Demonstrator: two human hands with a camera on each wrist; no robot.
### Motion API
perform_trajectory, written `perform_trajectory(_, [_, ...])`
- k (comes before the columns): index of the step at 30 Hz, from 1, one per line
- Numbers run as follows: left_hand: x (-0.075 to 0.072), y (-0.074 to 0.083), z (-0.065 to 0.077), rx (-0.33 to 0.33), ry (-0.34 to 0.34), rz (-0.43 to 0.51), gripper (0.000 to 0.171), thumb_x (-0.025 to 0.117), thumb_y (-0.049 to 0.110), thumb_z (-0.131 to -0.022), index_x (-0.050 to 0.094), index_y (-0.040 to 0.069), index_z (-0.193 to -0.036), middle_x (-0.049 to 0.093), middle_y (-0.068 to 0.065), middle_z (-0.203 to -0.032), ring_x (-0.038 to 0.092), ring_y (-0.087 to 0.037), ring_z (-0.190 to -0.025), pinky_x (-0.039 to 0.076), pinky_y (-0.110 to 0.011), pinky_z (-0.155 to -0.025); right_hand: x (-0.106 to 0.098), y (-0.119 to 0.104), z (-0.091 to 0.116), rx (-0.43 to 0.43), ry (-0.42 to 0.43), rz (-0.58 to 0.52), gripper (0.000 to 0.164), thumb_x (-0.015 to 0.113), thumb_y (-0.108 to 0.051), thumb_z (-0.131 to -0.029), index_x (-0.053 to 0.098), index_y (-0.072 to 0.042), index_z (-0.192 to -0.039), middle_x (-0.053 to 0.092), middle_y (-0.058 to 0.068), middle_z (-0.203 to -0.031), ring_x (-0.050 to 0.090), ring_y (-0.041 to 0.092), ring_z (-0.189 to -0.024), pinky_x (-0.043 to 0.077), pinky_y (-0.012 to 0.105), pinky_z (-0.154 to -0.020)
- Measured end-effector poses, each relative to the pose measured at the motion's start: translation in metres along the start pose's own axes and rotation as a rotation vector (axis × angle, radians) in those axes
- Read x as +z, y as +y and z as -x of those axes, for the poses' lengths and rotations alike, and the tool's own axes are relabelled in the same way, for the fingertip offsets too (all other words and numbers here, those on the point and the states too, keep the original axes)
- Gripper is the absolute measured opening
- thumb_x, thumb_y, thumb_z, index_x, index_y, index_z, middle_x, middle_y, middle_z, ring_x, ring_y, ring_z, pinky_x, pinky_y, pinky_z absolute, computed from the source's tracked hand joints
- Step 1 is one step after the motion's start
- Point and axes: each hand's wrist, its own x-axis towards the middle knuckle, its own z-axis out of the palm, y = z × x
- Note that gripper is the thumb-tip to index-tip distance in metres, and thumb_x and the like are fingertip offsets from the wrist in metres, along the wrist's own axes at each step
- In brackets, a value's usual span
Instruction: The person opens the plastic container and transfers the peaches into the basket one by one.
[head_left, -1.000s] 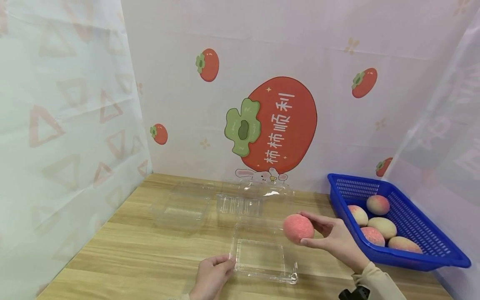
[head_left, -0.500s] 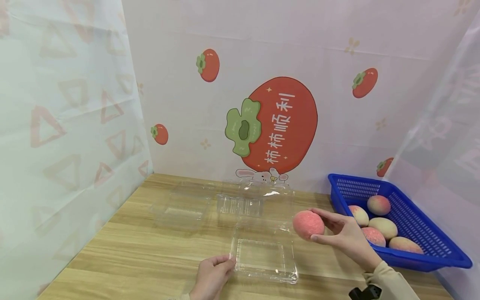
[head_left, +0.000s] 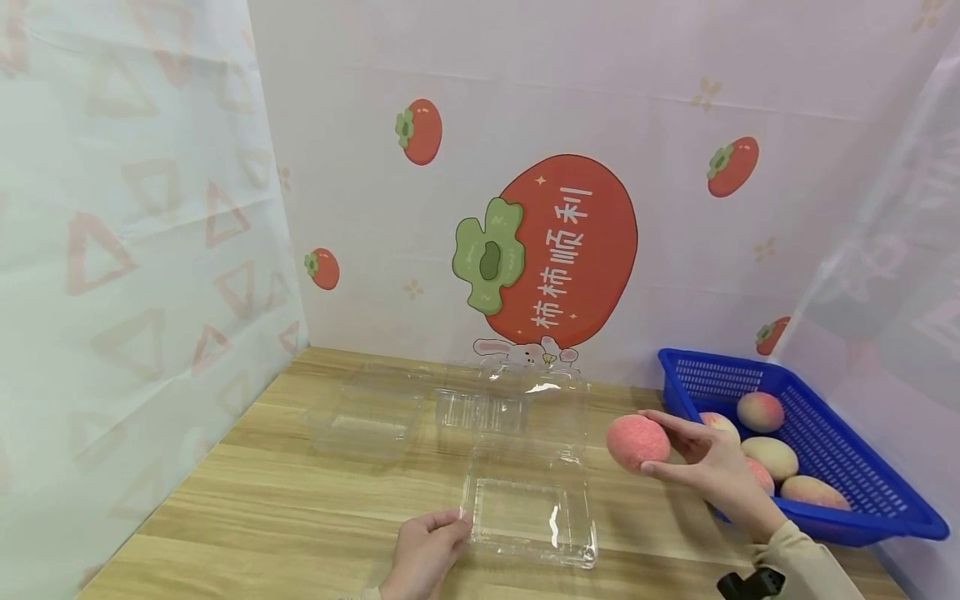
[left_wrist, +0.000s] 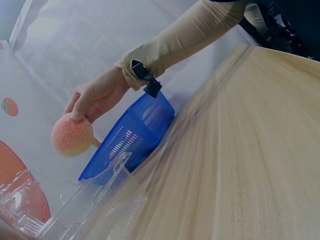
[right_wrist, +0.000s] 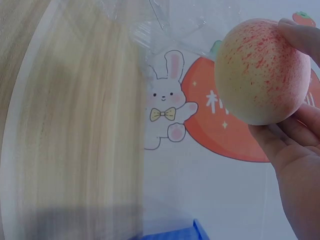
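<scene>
A pink, fuzzy peach point(head_left: 637, 443) is held up off the table by my right hand point(head_left: 716, 467), thumb on one side and fingers on the other. The right wrist view shows the peach's point(right_wrist: 262, 72) paler, cream side with red specks. My left hand point(head_left: 426, 546) pinches the left edge of a clear plastic clamshell box point(head_left: 525, 512), which stands with its lid up and nothing in its base. The left wrist view has the peach point(left_wrist: 72, 135) above and beyond the box's clear rim point(left_wrist: 95, 195).
At the right stands a blue perforated basket point(head_left: 862, 454) with several peaches point(head_left: 768, 458) in it. Another clear plastic box point(head_left: 367, 412) sits at the back left, with more clear plastic point(head_left: 457, 408) behind the near box. A printed backdrop point(head_left: 360, 208) rises behind the wooden table point(head_left: 300, 517).
My right hand has carried the peach rightward, away from above the clear box and toward the basket. The left hand stays at the box's edge.
</scene>
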Motion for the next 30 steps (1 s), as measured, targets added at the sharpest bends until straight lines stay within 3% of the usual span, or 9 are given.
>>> perform_trajectory(7, [0.0,-0.001,0.0,0.003,0.005,0.008,0.038,0.061,0.009,-0.085,0.046,-0.018,-0.107,0.051,-0.026,-0.107,0.051,-0.036,-0.101,0.044,-0.042,-0.086,-0.013,-0.001,0.004,0.127,0.059,0.142,0.06,0.075,-0.024,-0.072,0.051,-0.019,-0.127,0.049,0.001,-0.121,0.048,0.011,-0.111,0.045,0.021,-0.082])
perform_trajectory(13, [0.0,0.0,0.001,0.006,0.004,0.006,0.04,0.061,0.01,-0.085,0.046,-0.018,-0.108,0.05,-0.026,-0.108,0.05,-0.038,-0.102,0.043,-0.043,-0.086,-0.025,0.001,0.005,0.099,0.077,0.11,0.06,0.074,-0.016,-0.074,0.049,-0.013,-0.128,0.051,0.007,-0.124,0.051,0.013,-0.109,0.047,0.023,-0.08])
perform_trajectory(22, [0.0,0.001,0.0,0.001,0.01,0.005,0.04,0.062,0.01,-0.084,0.045,-0.018,-0.108,0.05,-0.026,-0.107,0.051,-0.037,-0.101,0.044,-0.043,-0.086,-0.04,-0.005,0.008,0.193,0.145,0.219,0.06,0.074,-0.025,-0.073,0.05,-0.018,-0.128,0.052,0.006,-0.124,0.05,0.003,-0.106,0.048,0.017,-0.076])
perform_trajectory(30, [-0.001,0.001,0.001,0.0,0.015,-0.002,0.039,0.061,0.01,-0.085,0.046,-0.018,-0.107,0.052,-0.025,-0.105,0.052,-0.036,-0.1,0.045,-0.042,-0.085,-0.052,-0.006,0.012,0.225,0.155,0.24,0.062,0.073,-0.023,-0.075,0.046,-0.016,-0.131,0.052,0.007,-0.123,0.052,0.002,-0.103,0.051,0.021,-0.073])
